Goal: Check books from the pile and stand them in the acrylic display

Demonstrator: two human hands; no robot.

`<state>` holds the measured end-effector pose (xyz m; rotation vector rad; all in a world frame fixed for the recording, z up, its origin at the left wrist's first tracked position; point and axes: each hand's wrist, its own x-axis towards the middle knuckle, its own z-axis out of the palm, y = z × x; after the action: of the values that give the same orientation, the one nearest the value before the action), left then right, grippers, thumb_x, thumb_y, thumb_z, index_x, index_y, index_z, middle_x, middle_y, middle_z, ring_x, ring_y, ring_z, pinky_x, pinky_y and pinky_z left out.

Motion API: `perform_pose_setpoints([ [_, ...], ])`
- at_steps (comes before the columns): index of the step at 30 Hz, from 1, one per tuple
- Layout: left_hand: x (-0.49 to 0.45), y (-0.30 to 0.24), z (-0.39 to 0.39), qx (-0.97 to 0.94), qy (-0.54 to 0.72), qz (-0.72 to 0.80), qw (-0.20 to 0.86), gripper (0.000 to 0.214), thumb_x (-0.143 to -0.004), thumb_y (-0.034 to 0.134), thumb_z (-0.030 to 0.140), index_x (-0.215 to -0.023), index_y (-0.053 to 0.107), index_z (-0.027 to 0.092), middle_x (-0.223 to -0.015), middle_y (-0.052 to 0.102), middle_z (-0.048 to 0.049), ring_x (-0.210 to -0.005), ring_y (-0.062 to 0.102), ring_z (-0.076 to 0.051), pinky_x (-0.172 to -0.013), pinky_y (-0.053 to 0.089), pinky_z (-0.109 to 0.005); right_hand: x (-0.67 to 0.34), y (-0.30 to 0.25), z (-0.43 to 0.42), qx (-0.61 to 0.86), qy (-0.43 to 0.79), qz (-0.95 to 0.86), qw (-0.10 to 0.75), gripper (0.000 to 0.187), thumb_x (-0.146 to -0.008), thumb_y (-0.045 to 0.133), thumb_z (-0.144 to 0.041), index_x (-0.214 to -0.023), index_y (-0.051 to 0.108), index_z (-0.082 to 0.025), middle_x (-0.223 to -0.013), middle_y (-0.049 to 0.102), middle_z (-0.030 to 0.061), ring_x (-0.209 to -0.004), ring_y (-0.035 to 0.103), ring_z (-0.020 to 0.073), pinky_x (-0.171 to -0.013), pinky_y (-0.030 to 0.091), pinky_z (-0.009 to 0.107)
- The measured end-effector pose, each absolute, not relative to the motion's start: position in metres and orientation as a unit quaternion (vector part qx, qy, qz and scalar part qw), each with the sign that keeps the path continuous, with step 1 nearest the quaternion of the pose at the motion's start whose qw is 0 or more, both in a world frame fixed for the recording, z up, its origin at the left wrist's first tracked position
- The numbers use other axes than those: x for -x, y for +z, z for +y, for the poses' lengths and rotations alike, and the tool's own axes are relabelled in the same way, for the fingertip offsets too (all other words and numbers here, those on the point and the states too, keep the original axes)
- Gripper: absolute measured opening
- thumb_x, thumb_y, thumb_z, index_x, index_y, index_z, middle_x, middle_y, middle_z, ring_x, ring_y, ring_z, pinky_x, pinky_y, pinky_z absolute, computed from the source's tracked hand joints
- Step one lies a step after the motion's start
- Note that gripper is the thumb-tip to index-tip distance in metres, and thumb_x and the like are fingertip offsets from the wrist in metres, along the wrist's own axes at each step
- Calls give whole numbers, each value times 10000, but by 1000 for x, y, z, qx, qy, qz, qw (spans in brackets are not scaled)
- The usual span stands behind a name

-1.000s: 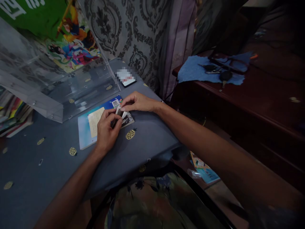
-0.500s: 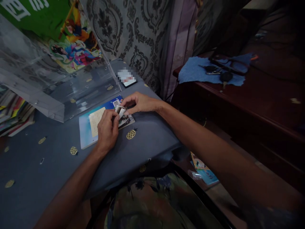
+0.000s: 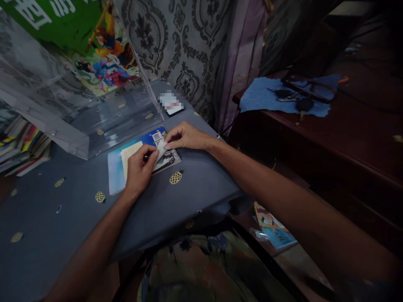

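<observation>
Between my two hands is a small folded piece of whitish paper (image 3: pixel 161 148), tilted above a book. My left hand (image 3: pixel 140 165) pinches its lower left end between thumb and fingers. At the upper right end, the fingertips of my right hand (image 3: pixel 184 136) are closed on it. Beneath lies the blue book (image 3: pixel 115 174), flat on the tablecloth, with a pale text panel, a barcode and a dark picture at its right end. My left hand covers part of the book.
A clear acrylic stand (image 3: pixel 74 142) rises behind the book, a green poster (image 3: pixel 78 25) behind it. A phone (image 3: pixel 173 107) lies by the curtain. Stacked books (image 3: pixel 25 147) are at left. At right, a dark red table (image 3: pixel 346 138) bears a blue cloth (image 3: pixel 258 94) with keys and glasses.
The paper has turned in my fingers: its dark brownish face showed before, and now a plain whitish side does. The whole view has shifted slightly.
</observation>
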<state>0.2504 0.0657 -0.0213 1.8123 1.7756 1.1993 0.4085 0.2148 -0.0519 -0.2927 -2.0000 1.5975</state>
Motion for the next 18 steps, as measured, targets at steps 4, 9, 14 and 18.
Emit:
perform_pose_setpoints([
  [4,-244,-23,71,-611,440,613,239,176,-848,641,345,-759,658,194,-682,620,27,-621,515,-117,-590,402,-242,-409,-52,214,106,591,-748,281,260,-693,839,-373,-781,735,-151,-709,678,-20,-669,583,105,-635,475,237],
  [9,-242,-23,74,-586,448,615,279,173,-794,669,351,-737,677,188,-667,633,19,-619,516,-123,-600,407,-252,-410,-52,215,116,555,-774,281,276,-690,845,-381,-821,764,-151,-749,697,-4,-682,580,109,-629,457,238],
  [14,-239,-23,76,-581,440,622,286,165,-798,654,343,-734,654,191,-660,622,15,-615,516,-130,-595,415,-263,-411,-53,217,117,527,-792,287,295,-684,855,-374,-883,786,-166,-807,723,12,-714,581,119,-655,455,245],
  [18,-241,-25,73,-613,442,613,228,150,-855,611,341,-798,620,203,-715,621,14,-662,535,-133,-626,423,-263,-412,-50,214,118,535,-790,277,289,-699,839,-395,-871,785,-169,-785,712,3,-681,556,111,-630,434,242],
])
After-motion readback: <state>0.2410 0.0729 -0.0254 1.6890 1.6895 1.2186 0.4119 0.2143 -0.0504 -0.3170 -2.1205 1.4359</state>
